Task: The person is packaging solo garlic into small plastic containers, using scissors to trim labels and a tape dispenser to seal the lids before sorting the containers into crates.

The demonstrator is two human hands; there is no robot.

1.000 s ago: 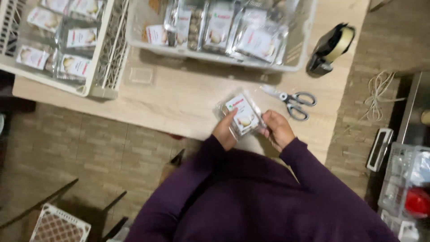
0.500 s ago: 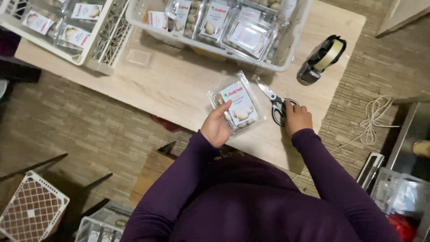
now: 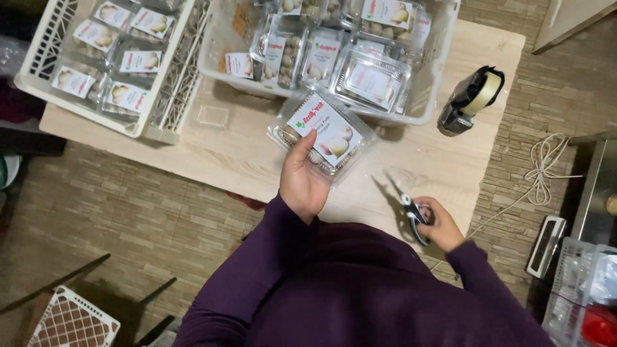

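Fingers of the left hand (image 3: 302,183) grip a clear plastic box (image 3: 323,133) with a label, held just over the table (image 3: 225,151). Right hand (image 3: 440,223) is closed around black scissors (image 3: 406,207) near the table's edge. Farther out sit two white baskets — one (image 3: 424,96) full of boxes, one (image 3: 160,96) at the left — and a tape roller (image 3: 469,99). Brown wood floor (image 3: 116,218) lies below, with a white cord (image 3: 543,170).

A home packing corner: wooden table (image 3: 193,144), white crates (image 3: 160,106) of labelled food boxes, tape dispenser (image 3: 470,101), brick-patterned floor (image 3: 116,212).
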